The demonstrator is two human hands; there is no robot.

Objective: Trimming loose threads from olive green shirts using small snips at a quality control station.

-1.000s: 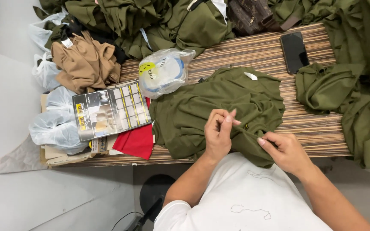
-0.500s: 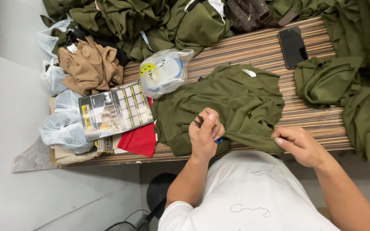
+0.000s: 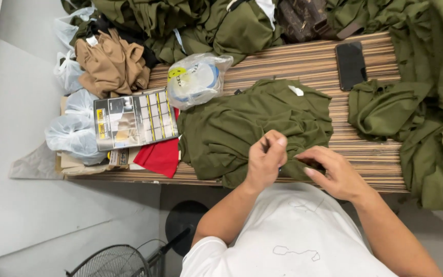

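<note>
Striped wooden tabletop (image 3: 303, 64), running left to right across the scene, grey floor below its near edge.

Item 1: heaps of olive garments (image 3: 426, 128) along the far edge and the right end, the largest mass on the table.

Item 2: olive shirt (image 3: 247, 128), spread flat at the centre, crumpled, its long axis running left to right, a small white label near its far edge. It lies directly beyond your hands; its near hem hangs over the table's near edge, under them.

Item 3: tan garment (image 3: 111, 64) at far left, with a printed card (image 3: 134, 119), a red cloth (image 3: 160, 156) and clear plastic bags (image 3: 73, 133) nearer.

Item 4: your left hand (image 3: 265, 159), curled with fingers closed on the hem; whether it holds anything small, you cannot tell.

Item 5: your right hand (image 3: 334, 172), fingertips pinching the same hem just beside the left. Both hands are equally near.

Item 6: black phone (image 3: 350, 64), far right, well apart from the hands.
</note>
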